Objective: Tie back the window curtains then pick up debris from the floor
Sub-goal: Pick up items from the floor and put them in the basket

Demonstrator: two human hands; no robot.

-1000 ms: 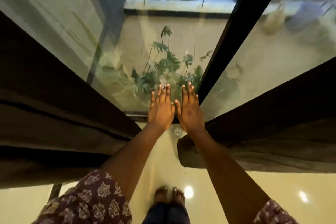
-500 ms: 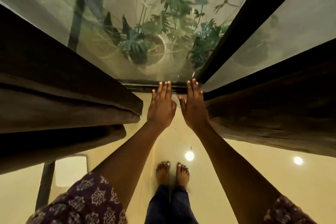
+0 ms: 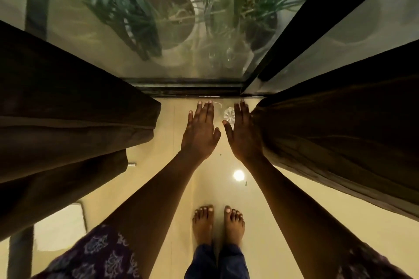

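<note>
Left hand (image 3: pixel 200 130) and right hand (image 3: pixel 243 133), fingers straight and grasping nothing, extend over the glossy cream floor (image 3: pixel 158 179). The dark brown fabric curtains (image 3: pixel 74 124) hang parted either side; a small whitish disc (image 3: pixel 229 115), possibly debris, lies between the hands.

potted green plants with broad split leaves (image 3: pixel 127 4) fill the upper part of the frame behind a large glass window pane (image 3: pixel 68 36), one of them in a round pale pot (image 3: pixel 179 7). a thick black window frame bar (image 3: pixel 313 16) runs diagonally from the upper right toward the centre, meeting a dark bottom track (image 3: pixel 188 89). below, a glossy cream tiled floor (image 3: pixel 272 222) carries a bright round light reflection (image 3: pixel 238 175) at centre. two bare feet (image 3: pixel 218 222) stand at bottom centre above dark blue trouser legs (image 3: pixel 215 263).
</note>
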